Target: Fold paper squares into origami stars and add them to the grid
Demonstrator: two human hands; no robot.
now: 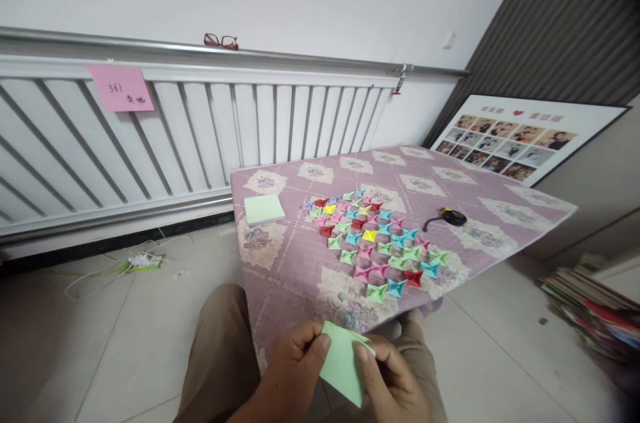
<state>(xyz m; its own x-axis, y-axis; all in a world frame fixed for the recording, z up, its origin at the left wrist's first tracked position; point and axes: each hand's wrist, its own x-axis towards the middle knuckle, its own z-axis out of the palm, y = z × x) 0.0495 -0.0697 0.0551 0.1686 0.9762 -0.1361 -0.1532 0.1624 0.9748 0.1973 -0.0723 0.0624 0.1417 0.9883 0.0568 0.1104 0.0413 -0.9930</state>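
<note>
Between my two hands is a sheet of light green paper (343, 364), partly folded, held just off the table's near edge. My left hand (299, 359) pinches its left side between thumb and fingers. On the right side, my right hand (393, 376) grips the paper near a folded corner, thumb on top. Beyond them, several rows of small folded paper pieces (369, 236) in pink, green, blue, red and yellow lie on the table. A stack of light green square paper (265, 209) rests at the table's left side.
A purple flowered cloth covers the table (280, 283). A coiled black cable (453, 217) lies on its right part. Behind stands a white radiator (200, 136) with glasses (221, 41) on the pipe above. A photo board (530, 136) leans at right. A power strip (145, 263) lies on the floor.
</note>
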